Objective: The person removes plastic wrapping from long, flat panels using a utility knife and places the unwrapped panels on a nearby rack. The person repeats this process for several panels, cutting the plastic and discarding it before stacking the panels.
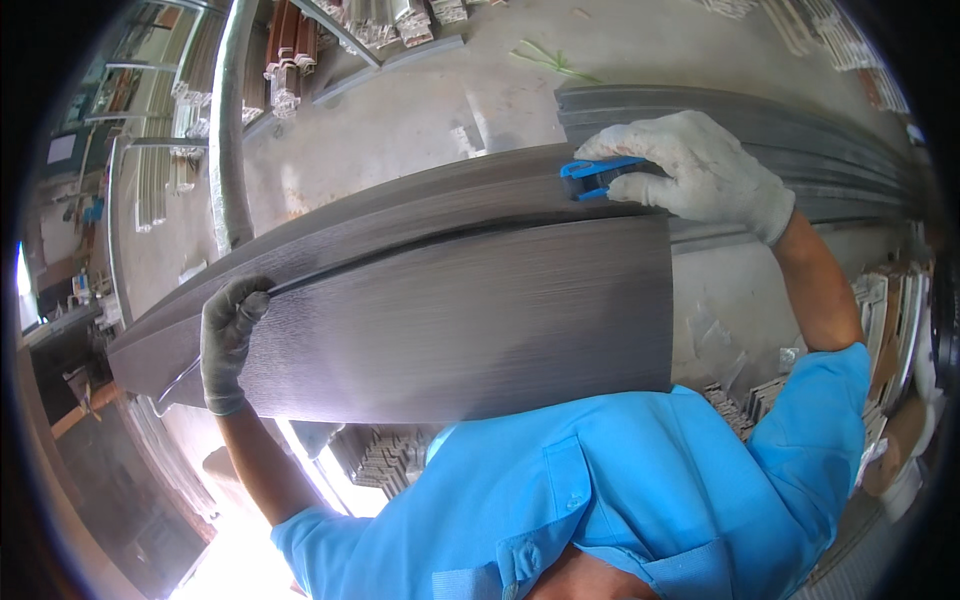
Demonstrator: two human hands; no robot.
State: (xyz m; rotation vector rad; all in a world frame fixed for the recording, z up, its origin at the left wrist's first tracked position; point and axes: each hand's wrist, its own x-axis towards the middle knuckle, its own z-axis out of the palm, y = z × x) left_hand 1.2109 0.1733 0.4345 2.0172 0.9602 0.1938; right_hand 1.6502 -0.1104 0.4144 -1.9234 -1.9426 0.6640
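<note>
A dark grey-brown, wood-grain panel (470,320) lies across in front of my body. A thin dark strip (350,264) runs along the panel's lengthwise groove. My left hand (230,335), in a grey glove, is closed on the strip near the panel's left end. A thin tail, probably of the same strip, curves down below that hand. In a whitish glove, my right hand (695,170) grips a small blue-and-black hand tool (590,180) at the panel's far right corner. The tool's exact kind and its underside are hidden.
Long grey ribbed profiles (810,150) lie beyond my right hand. A metal post (230,130) rises at the far left beside racks of profiles. More bundled profiles (390,455) sit below the panel. A green scrap (555,62) is on the concrete floor.
</note>
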